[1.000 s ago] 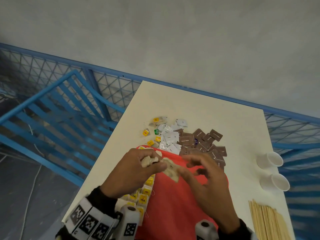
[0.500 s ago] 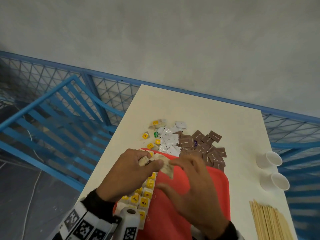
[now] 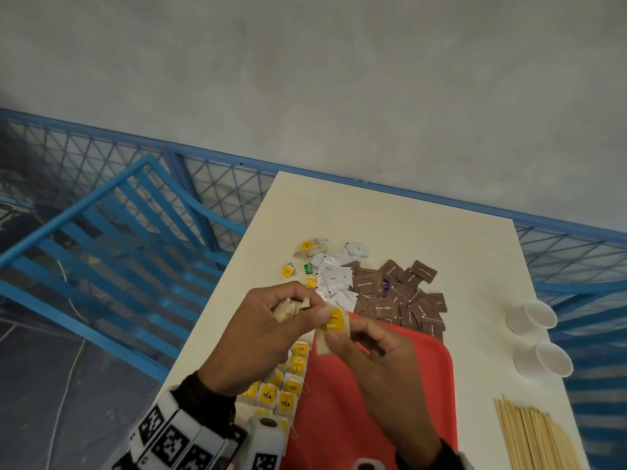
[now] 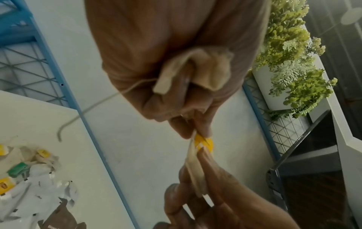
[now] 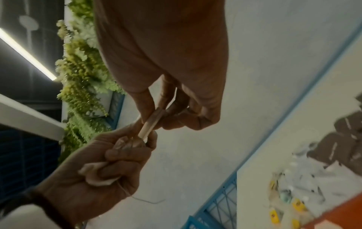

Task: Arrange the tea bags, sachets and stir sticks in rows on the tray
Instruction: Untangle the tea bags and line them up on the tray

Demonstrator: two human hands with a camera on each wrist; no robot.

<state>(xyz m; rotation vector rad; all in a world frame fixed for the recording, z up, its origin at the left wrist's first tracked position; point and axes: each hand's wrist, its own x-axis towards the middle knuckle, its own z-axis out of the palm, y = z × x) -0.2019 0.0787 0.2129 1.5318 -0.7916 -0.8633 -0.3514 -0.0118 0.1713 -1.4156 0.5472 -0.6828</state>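
Both hands meet just above the far-left corner of the tray (image 3: 390, 385). The left hand (image 3: 261, 337) has its fingers curled round a wad of spare tea bags (image 3: 288, 305) while its thumb and forefinger pinch the top of one tea bag (image 3: 330, 329) by its yellow tag. The right hand (image 3: 380, 364) pinches the lower end of that same bag between thumb and fingertips (image 4: 203, 156).

The risk, as I judge it, is a tear or a snag. Two pinches pulling apart on thin paper could rip the bag. A loose string (image 4: 94, 105) trails from the left fist and could catch the row of bags (image 3: 288, 385) already laid along the tray's left edge, dragging them crooked. The wad could also slip out; how many bags it holds I cannot tell.

Beyond the tray's far edge lie the unsorted heaps: white sachets (image 3: 334, 278), brown sachets (image 3: 400, 293) and a few loose tags (image 3: 288, 271). To the tray's right stand two cups (image 3: 539, 337), and the stir sticks (image 3: 532, 435) lie nearer. The brown heap touches the tray's far rim, so it may crowd a new row there.
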